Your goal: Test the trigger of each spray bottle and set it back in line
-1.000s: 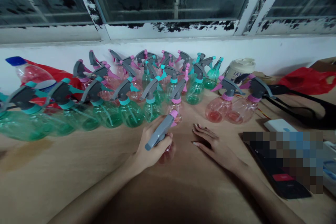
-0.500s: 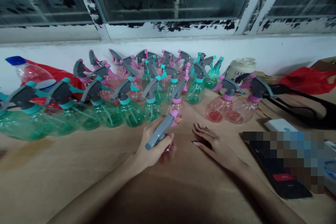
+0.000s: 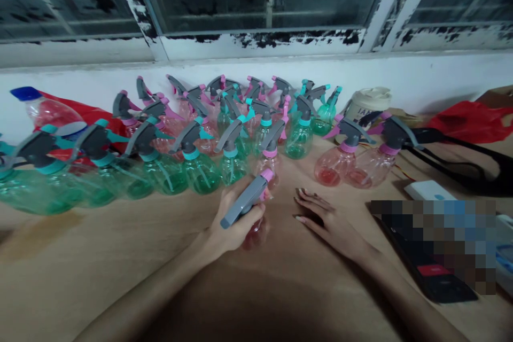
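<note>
- Got green spray bottles [image 3: 201, 173] lined up from far left to near centre.
- Gripping pink spray bottle [image 3: 245, 202] in left hand [image 3: 230, 238], fingers wrapped round it below grey head; located mid-table, in front of row.
- Laying right hand [image 3: 332, 222] palm-down on table [image 3: 120, 278], fingers slightly bent, holding nothing.
- Got two more pink bottles [image 3: 333, 168] beyond it, black phone [image 3: 451, 289] farther right.

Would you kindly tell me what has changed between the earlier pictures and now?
Nothing has clearly moved, and nothing was taken up or let go. The left hand still grips a pink spray bottle; the right hand stays open beside it.
</note>
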### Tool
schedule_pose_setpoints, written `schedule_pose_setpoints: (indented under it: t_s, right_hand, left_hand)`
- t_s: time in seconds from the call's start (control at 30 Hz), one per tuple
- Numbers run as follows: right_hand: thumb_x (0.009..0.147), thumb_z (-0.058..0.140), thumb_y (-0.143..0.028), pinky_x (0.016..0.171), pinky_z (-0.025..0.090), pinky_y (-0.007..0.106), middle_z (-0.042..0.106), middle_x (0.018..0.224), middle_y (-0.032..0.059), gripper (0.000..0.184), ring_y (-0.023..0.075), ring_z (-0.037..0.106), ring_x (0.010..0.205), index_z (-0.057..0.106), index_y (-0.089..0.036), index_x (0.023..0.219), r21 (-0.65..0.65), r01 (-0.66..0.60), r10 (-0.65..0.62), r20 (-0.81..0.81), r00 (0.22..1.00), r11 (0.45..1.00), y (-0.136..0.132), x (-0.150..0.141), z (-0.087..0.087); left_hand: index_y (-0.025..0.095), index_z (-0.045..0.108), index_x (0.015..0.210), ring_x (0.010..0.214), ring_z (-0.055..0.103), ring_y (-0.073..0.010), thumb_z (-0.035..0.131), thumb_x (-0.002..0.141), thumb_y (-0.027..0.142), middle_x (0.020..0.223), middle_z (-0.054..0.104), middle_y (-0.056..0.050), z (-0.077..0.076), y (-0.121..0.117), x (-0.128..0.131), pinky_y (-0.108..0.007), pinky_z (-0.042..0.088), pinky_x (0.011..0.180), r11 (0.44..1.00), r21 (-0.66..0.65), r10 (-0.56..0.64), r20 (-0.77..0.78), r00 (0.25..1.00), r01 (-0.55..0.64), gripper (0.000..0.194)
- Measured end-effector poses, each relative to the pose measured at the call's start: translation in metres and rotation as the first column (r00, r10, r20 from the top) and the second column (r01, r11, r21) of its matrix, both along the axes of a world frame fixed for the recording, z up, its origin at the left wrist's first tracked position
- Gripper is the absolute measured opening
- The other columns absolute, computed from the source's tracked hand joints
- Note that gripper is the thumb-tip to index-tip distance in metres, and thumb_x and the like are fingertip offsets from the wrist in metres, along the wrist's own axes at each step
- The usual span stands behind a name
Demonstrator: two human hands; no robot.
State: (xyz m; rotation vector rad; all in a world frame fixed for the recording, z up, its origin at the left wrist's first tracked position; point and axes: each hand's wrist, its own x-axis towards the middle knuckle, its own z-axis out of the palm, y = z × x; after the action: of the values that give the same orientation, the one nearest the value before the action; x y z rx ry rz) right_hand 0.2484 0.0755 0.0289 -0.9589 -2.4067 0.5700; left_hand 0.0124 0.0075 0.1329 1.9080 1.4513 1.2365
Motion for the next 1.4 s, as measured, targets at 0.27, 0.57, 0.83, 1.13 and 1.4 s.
schedule_pose_setpoints:
  t_s: [0.27,0.57,0.83,1.13,1.4]
  right_hand:
    - [0.087,0.05,-0.038,0.106,0.03,0.05,0.047,0.136,0.0066,0.046,0.0234,0.038,0.128,0.045,-0.025,0.13,-0.004,-0.008,0.008,-0.006,1.0,1.0,0.001,0.001,-0.001]
    - [0.086,0.05,-0.039,0.105,0.03,0.051,0.047,0.136,0.0069,0.045,0.0237,0.038,0.128,0.046,-0.025,0.129,0.001,-0.007,0.007,-0.011,1.0,1.0,0.0,0.0,-0.001]
    - [0.083,0.055,-0.044,0.104,0.035,0.047,0.049,0.134,0.0076,0.052,0.0239,0.042,0.125,0.044,-0.025,0.13,-0.078,-0.025,0.025,-0.008,1.0,0.997,-0.023,-0.007,0.022]
    - [0.069,0.064,-0.056,0.089,0.047,0.048,0.055,0.121,0.0113,0.078,0.0313,0.053,0.111,0.034,-0.024,0.133,-0.127,0.024,-0.041,-0.137,0.99,0.992,-0.061,-0.023,0.056]
    - [0.076,0.057,-0.054,0.084,0.048,0.048,0.055,0.111,0.0162,0.065,0.032,0.054,0.104,0.04,-0.015,0.125,0.096,0.229,-0.211,-0.164,0.963,0.969,-0.05,-0.025,0.043]
  left_hand:
    - [0.02,0.056,0.079,0.061,0.05,-0.0151,0.049,0.073,0.018,0.07,0.054,0.0,0.001,-0.002,0.006,-0.031,0.046,0.063,0.997,0.0,0.083,-0.042,0.996,-0.083,0.009]
    - [0.019,0.055,0.077,0.066,0.053,-0.0159,0.048,0.075,0.018,0.073,0.055,-0.002,0.002,-0.002,0.007,-0.032,0.046,0.068,0.997,-0.022,0.074,-0.044,0.996,-0.075,0.008]
    - [0.019,0.057,0.081,0.056,0.052,-0.0123,0.05,0.074,0.014,0.065,0.054,0.002,-0.004,0.004,0.012,-0.024,0.045,0.053,0.995,0.043,0.092,-0.028,0.995,-0.091,0.011]
    - [0.019,0.055,0.107,0.075,0.066,-0.0151,0.055,0.076,0.014,0.099,0.066,-0.006,-0.001,0.017,0.049,-0.027,0.055,0.068,0.988,-0.021,-0.153,0.01,0.988,0.153,0.031]
    - [0.018,0.054,0.112,0.091,0.064,-0.0199,0.056,0.079,0.02,0.103,0.065,-0.009,-0.008,0.035,0.078,-0.036,0.052,0.084,0.991,0.033,-0.131,0.028,0.991,0.13,0.033]
